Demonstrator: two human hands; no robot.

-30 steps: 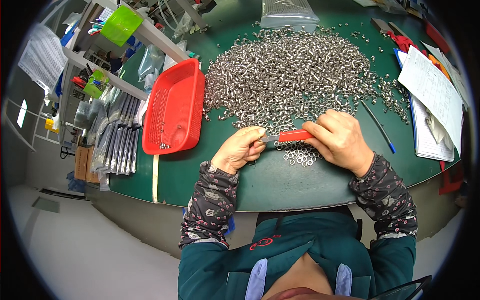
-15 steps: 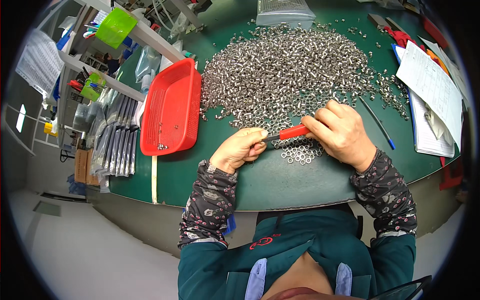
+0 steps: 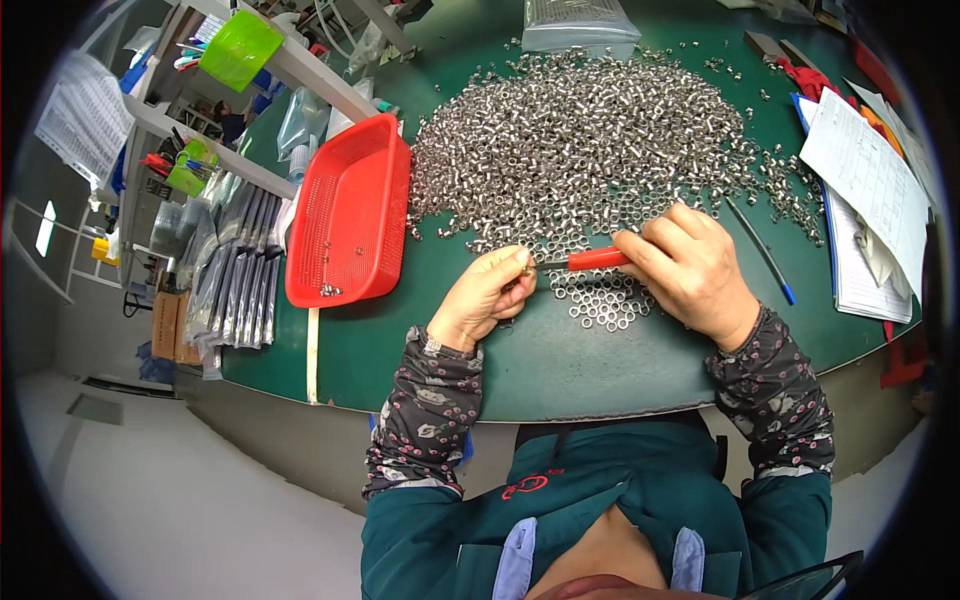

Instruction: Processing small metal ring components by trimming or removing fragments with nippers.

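My right hand [image 3: 695, 270] is wrapped around the red handle of a slim hand tool [image 3: 597, 259], whose thin dark shaft points left. My left hand [image 3: 487, 295] is closed in a pinch at the shaft's tip. Whatever small piece sits between those fingertips is mostly hidden by them. Below and beyond both hands lies a big heap of small shiny metal rings [image 3: 580, 150]. A thin scatter of loose rings [image 3: 608, 305] spreads under the tool.
A red perforated plastic basket [image 3: 345, 215] with a few rings inside stands left of the heap. To the right lie a pen [image 3: 762, 252] and a clipboard of papers [image 3: 865, 190]. A clear plastic bag [image 3: 580, 28] rests behind. Wrapped dark packs [image 3: 235, 285] stand at far left.
The view has shifted slightly. The tool lies a little more level, and its shaft tip remains at my left fingertips. Both hands keep their grip.
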